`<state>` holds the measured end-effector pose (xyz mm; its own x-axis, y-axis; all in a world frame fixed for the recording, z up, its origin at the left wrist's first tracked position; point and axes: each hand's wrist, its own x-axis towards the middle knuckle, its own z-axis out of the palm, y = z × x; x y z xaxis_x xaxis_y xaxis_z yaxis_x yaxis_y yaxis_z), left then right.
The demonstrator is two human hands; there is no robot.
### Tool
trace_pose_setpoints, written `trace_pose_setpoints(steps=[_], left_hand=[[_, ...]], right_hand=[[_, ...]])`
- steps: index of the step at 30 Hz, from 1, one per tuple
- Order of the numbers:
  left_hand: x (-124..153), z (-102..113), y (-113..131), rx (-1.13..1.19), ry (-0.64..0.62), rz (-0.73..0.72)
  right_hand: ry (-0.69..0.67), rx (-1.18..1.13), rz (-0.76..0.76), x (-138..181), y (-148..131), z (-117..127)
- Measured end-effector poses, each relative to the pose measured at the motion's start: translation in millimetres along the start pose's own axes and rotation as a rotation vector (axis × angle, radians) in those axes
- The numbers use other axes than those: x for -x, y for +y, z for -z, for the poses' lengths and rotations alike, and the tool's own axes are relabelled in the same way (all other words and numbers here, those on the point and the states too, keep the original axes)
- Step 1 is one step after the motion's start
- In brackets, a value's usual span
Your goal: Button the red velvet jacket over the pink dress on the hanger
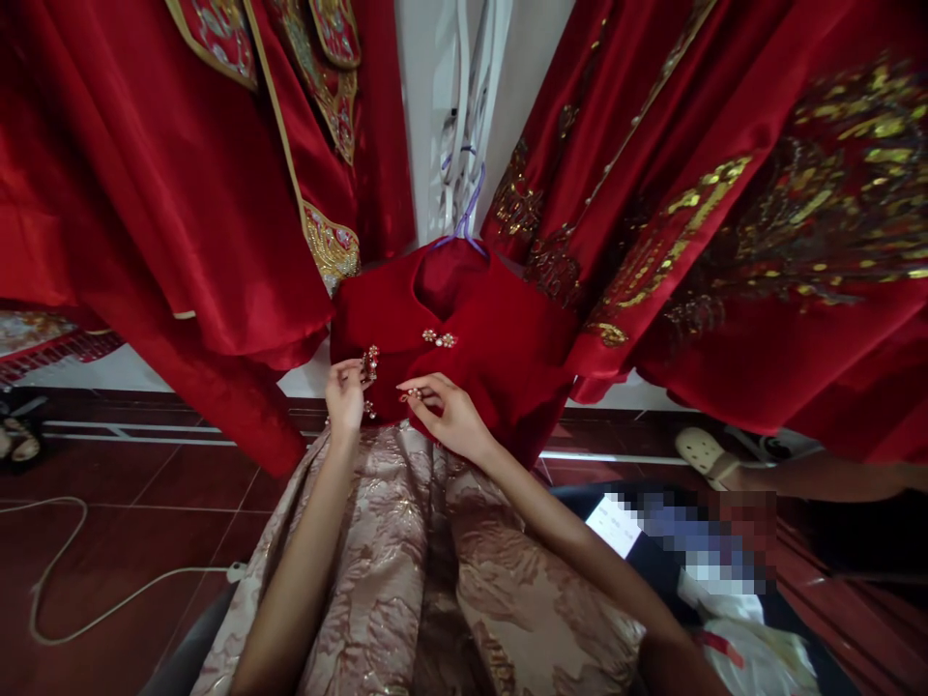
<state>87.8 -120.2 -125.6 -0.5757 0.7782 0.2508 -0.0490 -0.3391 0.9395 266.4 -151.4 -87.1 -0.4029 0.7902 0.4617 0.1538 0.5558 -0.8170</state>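
A red velvet top (pixel 507 333) hangs in front of me on a thin purple hanger (pixel 471 208). Below its neckline sits a beaded flower clasp (pixel 439 338). My left hand (pixel 345 398), fingers closed, grips the left part of the top beside a beaded ornament (pixel 371 362); a smaller one shows just below. In a pinch between thumb and fingertips, my right hand (pixel 450 416) holds a small beaded button (pixel 415 393) low on the front. Pinkish brocade fabric with a leafy pattern (pixel 377 541) spreads beneath both forearms.
Red satin garments hang at left (pixel 239 213) and at right (pixel 674 213), some with gold sequins. A pale cord (pixel 108 619) crosses the tiled floor. At right, a person's foot wears a cream clog (pixel 703 456), near a bright white screen or sheet (pixel 613 524) and a plastic bag (pixel 761 652).
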Motion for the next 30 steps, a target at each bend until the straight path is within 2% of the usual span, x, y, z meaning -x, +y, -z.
trace_pose_setpoints(steps=[3,5,16,26,30], left_hand=[[-6,3,-6,0.034,-0.147,0.018],[-5,3,-5,0.048,-0.179,0.008],[-6,-3,4,0.091,-0.158,0.033],[-4,-2,17,0.020,-0.199,-0.014],[-5,-1,20,-0.043,-0.198,-0.100]], right_hand=[[0.059,-0.062,-0.052,-11,7,-5],[0.093,-0.093,-0.089,-19,8,-6],[0.272,-0.037,-0.054,-65,12,-23],[0.281,0.099,0.005,-66,14,-35],[0.277,0.171,0.018,-65,17,-36]])
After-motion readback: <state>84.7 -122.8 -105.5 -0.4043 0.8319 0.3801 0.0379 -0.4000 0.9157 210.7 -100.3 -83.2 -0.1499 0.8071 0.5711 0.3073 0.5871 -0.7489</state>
